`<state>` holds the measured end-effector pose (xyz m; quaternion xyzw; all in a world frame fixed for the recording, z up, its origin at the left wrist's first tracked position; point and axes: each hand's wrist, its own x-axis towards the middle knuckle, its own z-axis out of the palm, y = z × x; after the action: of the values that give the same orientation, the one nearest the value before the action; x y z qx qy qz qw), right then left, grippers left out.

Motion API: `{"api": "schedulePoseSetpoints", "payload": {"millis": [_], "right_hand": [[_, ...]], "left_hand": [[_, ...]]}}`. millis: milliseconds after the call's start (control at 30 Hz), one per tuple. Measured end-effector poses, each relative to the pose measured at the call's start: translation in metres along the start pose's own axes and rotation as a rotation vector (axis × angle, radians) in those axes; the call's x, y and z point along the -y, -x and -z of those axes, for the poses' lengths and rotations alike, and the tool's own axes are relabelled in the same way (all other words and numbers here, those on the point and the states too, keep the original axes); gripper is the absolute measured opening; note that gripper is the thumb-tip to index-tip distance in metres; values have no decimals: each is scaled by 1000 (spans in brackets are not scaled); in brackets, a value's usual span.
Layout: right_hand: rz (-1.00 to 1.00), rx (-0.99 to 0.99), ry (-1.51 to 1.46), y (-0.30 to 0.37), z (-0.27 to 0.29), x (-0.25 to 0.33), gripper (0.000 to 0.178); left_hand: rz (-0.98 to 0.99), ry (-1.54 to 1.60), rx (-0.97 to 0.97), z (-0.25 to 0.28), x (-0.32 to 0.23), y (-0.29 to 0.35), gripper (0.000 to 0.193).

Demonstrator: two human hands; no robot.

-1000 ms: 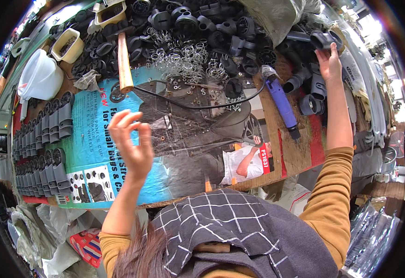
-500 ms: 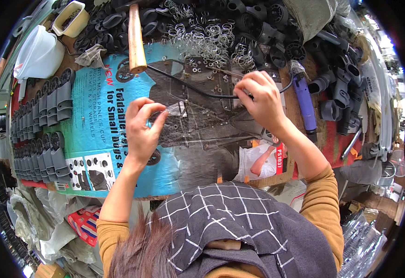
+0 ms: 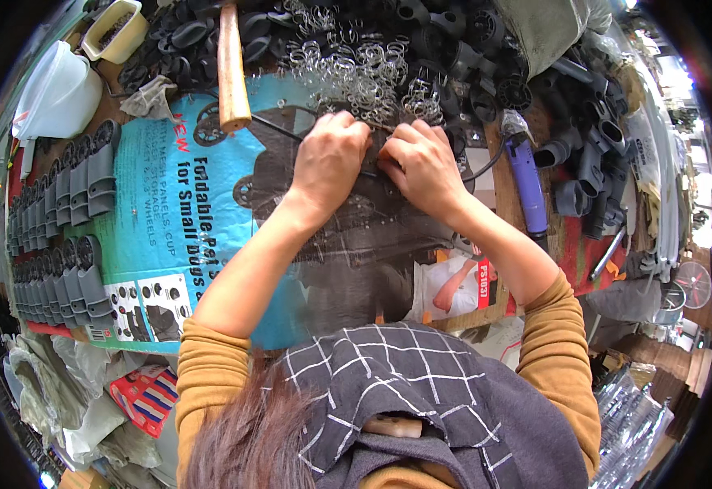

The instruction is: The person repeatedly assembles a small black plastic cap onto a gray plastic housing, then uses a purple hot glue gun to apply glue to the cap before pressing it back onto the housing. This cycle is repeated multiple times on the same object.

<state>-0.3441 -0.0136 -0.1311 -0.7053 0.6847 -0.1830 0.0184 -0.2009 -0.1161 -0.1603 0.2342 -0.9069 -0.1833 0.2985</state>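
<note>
My left hand [image 3: 329, 163] and my right hand [image 3: 419, 169] are side by side over the middle of the printed cardboard sheet [image 3: 148, 212]. Both have their fingers curled inward and down. The backs of the hands hide the fingertips, so whatever they pinch cannot be made out. Just beyond them lies a heap of metal coil springs [image 3: 356, 69]. A black cable [image 3: 278, 128] passes beneath my hands across the sheet. To the left of the springs lies a wooden handle [image 3: 232, 77], pointing toward me.
Rows of grey wheel housings [image 3: 83, 196] line the left side. A white tub [image 3: 62, 94] and a cream tub [image 3: 117, 33] stand behind them. On the right lie a purple power tool [image 3: 524, 175] and dark plastic fittings [image 3: 592, 155]. Black parts [image 3: 470, 41] are heaped at the back.
My left hand has moved right and away from me, its fingers now curled down. My right hand has come slightly left, so the two are close together. The view has shifted a little.
</note>
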Motion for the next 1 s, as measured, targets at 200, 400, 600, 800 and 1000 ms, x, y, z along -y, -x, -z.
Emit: {"api": "schedulePoseSetpoints", "payload": {"millis": [200, 400, 600, 800, 1000], "right_hand": [[-88, 26, -128, -5, -2, 0, 12], [-347, -254, -459, -8, 7, 1, 10], [-233, -174, -289, -14, 3, 3, 9], [-104, -43, -82, -32, -8, 10, 7], [-23, 14, 16, -39, -6, 12, 9]], "left_hand": [[-32, -143, 73, -1, 4, -10, 9], [145, 186, 37, 13, 4, -9, 15], [409, 431, -8, 41, -2, 19, 16], [414, 391, -112, 69, -22, 48, 9], [433, 419, -329, 74, -7, 72, 8]]}}
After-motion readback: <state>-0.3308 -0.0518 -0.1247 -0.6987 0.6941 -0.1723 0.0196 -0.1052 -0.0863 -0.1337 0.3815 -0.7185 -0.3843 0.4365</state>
